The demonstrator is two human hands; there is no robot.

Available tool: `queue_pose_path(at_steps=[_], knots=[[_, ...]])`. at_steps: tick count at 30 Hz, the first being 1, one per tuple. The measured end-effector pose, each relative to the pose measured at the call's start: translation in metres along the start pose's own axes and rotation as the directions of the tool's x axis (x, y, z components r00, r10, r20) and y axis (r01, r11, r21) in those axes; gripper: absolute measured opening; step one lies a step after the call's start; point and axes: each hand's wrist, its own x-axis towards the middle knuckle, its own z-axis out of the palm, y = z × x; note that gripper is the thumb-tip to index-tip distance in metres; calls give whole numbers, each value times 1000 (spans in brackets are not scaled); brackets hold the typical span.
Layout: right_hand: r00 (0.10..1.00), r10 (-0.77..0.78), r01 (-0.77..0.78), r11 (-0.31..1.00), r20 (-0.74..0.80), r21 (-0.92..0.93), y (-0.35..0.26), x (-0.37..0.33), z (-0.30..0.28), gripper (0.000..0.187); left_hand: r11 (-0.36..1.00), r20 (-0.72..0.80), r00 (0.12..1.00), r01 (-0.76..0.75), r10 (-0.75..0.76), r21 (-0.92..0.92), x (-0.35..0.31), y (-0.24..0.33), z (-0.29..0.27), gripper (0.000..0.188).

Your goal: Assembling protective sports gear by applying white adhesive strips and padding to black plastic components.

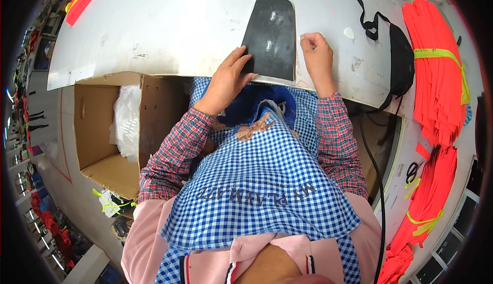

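A black, flat panel (272,37) with one narrow rounded end lies on the white table in front of me, its wide end at the near edge. My left hand (226,81) is open, fingers stretched out against the panel's lower left edge. Just right of the panel is my right hand (317,61), closed in a pinch with thumb and forefinger together. Whatever the pinch holds, if anything, is too small to make out. A small white piece (349,32) lies on the table beyond that hand.
On the right lie a black bag-like item with straps (400,61) and orange cloth stacks (434,73) tied with yellow strips. Black scissors (412,172) rest nearer. An open cardboard box (105,163) holding clear plastic stands left below the table (169,27). A black cable (377,168) hangs at right.
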Motion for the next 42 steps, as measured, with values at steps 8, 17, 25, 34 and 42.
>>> queue_pose_path(at_steps=[8, 17, 25, 34, 42], knots=[[982, 113, -124, 990, 153, 63, -19, -17, -1, 23, 998, -15, 1000, -26, 27, 53, 0, 2, 2, 45], [983, 110, -124, 988, 143, 92, -21, -19, 3, 23, 998, -17, 1000, -17, 18, 59, 0, 4, 2, 46], [990, 76, -89, 990, 119, 113, -21, -20, 3, 21, 997, -23, 1000, -19, 20, 75, 1, 4, 2, 46], [997, 58, -70, 966, 55, 250, -22, -15, 4, 16, 983, -93, 991, -84, 100, 161, 40, 1, 7, 45], [968, 142, -214, 895, 205, 390, -36, -10, 9, 16, 963, -18, 998, -60, 67, 263, 38, -10, 21, 42]])
